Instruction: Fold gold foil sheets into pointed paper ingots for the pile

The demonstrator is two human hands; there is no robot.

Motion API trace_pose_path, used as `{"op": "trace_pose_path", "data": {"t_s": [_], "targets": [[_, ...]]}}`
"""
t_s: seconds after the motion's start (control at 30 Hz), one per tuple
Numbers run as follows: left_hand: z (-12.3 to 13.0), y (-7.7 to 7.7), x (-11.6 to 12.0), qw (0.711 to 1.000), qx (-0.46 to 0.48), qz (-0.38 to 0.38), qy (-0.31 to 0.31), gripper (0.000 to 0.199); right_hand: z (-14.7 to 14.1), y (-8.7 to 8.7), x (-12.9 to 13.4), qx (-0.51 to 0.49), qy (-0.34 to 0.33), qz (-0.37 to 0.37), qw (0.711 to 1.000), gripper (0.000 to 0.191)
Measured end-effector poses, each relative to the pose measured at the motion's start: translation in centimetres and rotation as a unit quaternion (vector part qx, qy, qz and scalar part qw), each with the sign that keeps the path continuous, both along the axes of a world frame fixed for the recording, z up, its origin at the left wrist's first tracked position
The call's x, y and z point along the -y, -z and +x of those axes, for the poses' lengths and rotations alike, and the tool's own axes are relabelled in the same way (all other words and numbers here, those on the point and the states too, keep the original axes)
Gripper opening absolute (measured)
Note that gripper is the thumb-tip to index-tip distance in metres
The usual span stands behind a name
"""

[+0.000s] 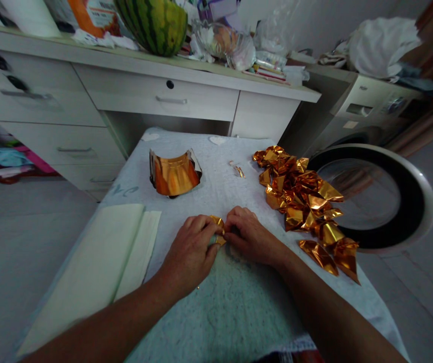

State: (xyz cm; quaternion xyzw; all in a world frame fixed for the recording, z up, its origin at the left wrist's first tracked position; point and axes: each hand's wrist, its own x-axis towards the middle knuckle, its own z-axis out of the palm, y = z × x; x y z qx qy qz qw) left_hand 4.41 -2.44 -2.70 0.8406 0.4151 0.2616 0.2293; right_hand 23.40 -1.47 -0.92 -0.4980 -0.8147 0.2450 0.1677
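Observation:
Both hands meet over the middle of the cloth-covered table (220, 297). Between them is a small piece of gold foil paper (220, 237), mostly hidden by the fingers. My left hand (191, 249) pinches its left side, and my right hand (248, 232) has its fingers closed on its right end. Beyond the left hand stands a curved stack of gold foil sheets (176, 174), bowed with its ends raised. To the right lies a pile of folded gold foil pieces (299, 191). A small scrap of gold foil (240, 172) lies beyond the hands.
Pale paper sheets (87, 267) lie at the table's left. Behind stands a white drawer desk (163, 98) bearing a cut watermelon (156, 25), plastic bags and packets. At right, a washing machine (363, 106) has its round door (416, 201) swung out beside the foil pile.

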Motion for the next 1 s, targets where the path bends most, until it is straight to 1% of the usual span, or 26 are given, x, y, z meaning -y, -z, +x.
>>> {"op": "trace_pose_path", "data": {"t_s": [0.37, 0.53, 0.73, 1.0], "targets": [[0.11, -0.08, 0.04, 1.000, -0.018, -0.009, -0.004, 0.019, -0.11, -0.10, 0.09, 0.010, 0.000, 0.000, 1.000, 0.009], [0.06, -0.01, -0.02, 1.000, -0.009, -0.003, -0.002, 0.021, -0.04, 0.11, 0.10, 0.011, 0.003, 0.004, 1.000, 0.009], [0.12, -0.12, -0.04, 1.000, -0.008, -0.009, -0.007, 0.015, -0.01, 0.23, 0.22, 0.006, 0.002, 0.010, 1.000, 0.008], [0.13, -0.13, -0.08, 1.000, -0.019, -0.011, -0.006, 0.015, -0.15, 0.07, 0.19, 0.007, 0.008, 0.001, 1.000, 0.007]]}}
